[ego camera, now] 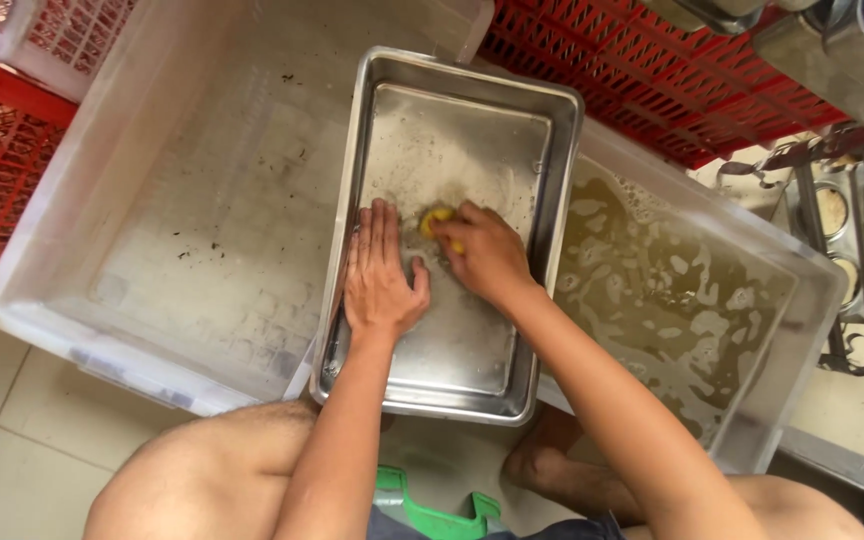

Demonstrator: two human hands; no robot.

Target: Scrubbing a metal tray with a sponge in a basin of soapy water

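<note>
While the left hand lay flat and open on the floor of the steel tray, the right hand was closed around a small yellow sponge near the tray's middle. The tray rested across two clear plastic tubs (one holding murky, soapy water). Rigid, wet and probably slippery, it seemed best gripped by its rolled rim.
</note>
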